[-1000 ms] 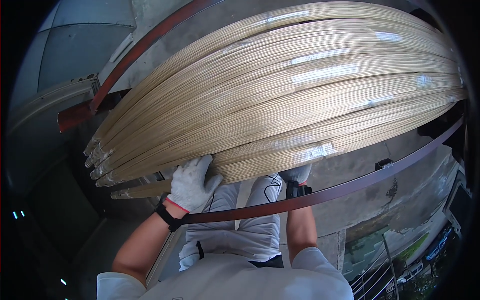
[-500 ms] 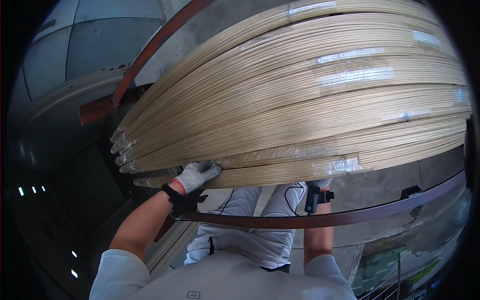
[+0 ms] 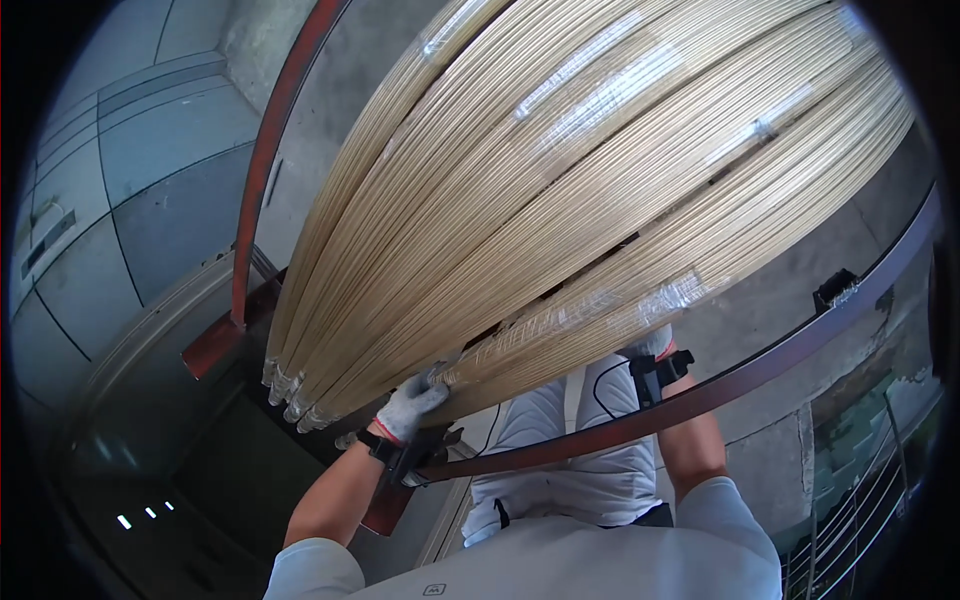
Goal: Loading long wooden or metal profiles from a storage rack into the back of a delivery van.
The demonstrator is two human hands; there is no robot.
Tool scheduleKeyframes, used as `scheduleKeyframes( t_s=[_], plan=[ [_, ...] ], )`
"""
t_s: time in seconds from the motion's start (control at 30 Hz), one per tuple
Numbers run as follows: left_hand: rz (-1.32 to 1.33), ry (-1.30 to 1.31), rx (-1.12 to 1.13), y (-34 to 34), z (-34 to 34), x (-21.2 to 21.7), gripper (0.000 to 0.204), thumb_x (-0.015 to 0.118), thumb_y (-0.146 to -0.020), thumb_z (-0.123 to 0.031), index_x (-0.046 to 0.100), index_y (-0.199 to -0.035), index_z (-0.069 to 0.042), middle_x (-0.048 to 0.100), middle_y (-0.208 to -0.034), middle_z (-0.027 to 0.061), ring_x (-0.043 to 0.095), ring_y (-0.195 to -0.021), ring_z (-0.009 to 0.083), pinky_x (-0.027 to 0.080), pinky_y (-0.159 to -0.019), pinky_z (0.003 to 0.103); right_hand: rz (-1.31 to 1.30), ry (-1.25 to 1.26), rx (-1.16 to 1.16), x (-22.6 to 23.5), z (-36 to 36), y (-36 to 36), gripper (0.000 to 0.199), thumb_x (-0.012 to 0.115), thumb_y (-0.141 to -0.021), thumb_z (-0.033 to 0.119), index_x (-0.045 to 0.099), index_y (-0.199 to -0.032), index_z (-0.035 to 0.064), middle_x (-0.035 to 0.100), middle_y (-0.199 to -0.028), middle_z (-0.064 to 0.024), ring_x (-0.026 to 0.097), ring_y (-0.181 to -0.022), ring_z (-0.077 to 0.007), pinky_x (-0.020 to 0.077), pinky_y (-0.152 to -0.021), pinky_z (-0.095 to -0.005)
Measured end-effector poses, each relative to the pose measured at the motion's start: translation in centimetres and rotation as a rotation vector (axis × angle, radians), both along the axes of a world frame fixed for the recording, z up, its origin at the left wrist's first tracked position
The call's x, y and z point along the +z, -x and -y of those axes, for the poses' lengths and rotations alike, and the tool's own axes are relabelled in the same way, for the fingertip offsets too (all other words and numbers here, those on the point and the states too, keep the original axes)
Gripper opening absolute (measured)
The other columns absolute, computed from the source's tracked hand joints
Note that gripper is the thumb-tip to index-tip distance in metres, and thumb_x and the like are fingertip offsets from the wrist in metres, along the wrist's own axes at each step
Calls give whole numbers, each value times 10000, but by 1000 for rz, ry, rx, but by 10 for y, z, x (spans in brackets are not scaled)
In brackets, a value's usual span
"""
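Long, pale tan thin rods lie side by side in several bundles [image 3: 470, 210], bound with clear plastic wrap. My left hand [image 3: 412, 400], in a white knit glove with a red cuff, is closed on the near bundle [image 3: 560, 325], close to its left end. A dark slit separates this bundle from those beyond it. My right hand [image 3: 655, 342], gloved too, reaches beneath the same bundle farther right. Its fingers are hidden under the rods. Both wrists carry black strapped devices.
A reddish-brown metal rail [image 3: 620, 425] runs between my body and the rods, across my forearms. Another such bar [image 3: 262, 150] rises at the far left, with a flat metal end piece [image 3: 215, 345] below it. Grey wall panels [image 3: 180, 210] stand left; metal railings [image 3: 850, 510] show at lower right.
My view has turned, so the rods now slant more steeply up to the right. A gap has opened between the near bundle and the others. Both hands stay at the near bundle.
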State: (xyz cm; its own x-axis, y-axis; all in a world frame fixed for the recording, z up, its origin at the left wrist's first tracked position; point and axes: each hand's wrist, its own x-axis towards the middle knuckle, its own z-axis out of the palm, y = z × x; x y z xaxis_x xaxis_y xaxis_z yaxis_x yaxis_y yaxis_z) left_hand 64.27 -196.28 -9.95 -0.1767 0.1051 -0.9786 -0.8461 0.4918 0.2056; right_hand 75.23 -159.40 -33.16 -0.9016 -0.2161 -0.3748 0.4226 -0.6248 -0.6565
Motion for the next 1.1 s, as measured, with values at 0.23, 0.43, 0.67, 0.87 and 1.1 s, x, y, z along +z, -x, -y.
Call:
scheduleKeyframes(
  t_s=[0.23,0.43,0.67,0.87,1.1],
  plan=[
    [-183,21,-261,47,-25,58,673,778,-794,-381,560,-1320,-23,655,-1182,109,619,-1097,232,470,-981,339,233,1127,-406,-9,14,14,576,429,-1032,471,367,-1469,101,479,-1447,-104,517,-1241,-286,433,-1069,-401],
    [-166,233,-1126,99,-86,73,827,848,-672,-432,552,-1325,-20,677,-1156,182,649,-1088,338,510,-929,413,351,991,-421,-7,16,25,575,437,-1029,471,386,-1454,88,503,-1419,-123,539,-1217,-290,469,-1025,-409],
    [-612,-47,-812,89,-106,61,748,853,-645,-430,614,-1229,-28,695,-1031,229,673,-1001,373,526,-872,430,456,844,-530,9,12,34,574,447,-1025,471,409,-1437,73,531,-1387,-146,565,-1189,-295,512,-974,-419],
    [-325,-111,-915,83,-124,39,695,829,-639,-449,642,-1162,-30,695,-1038,226,662,-997,387,522,-883,424,382,212,-296,61,-2,28,563,456,-1020,459,437,-1414,58,551,-1364,-170,575,-1182,-304,533,-951,-431],
    [-452,-94,-979,68,-113,57,580,758,-683,-366,653,-1129,-11,696,-1037,241,660,-998,394,517,-887,441,719,395,-363,155,-66,-101,483,608,-950,381,575,-1293,42,625,-1265,-170,591,-1174,-355,464,-1030,-500]
  ],
)
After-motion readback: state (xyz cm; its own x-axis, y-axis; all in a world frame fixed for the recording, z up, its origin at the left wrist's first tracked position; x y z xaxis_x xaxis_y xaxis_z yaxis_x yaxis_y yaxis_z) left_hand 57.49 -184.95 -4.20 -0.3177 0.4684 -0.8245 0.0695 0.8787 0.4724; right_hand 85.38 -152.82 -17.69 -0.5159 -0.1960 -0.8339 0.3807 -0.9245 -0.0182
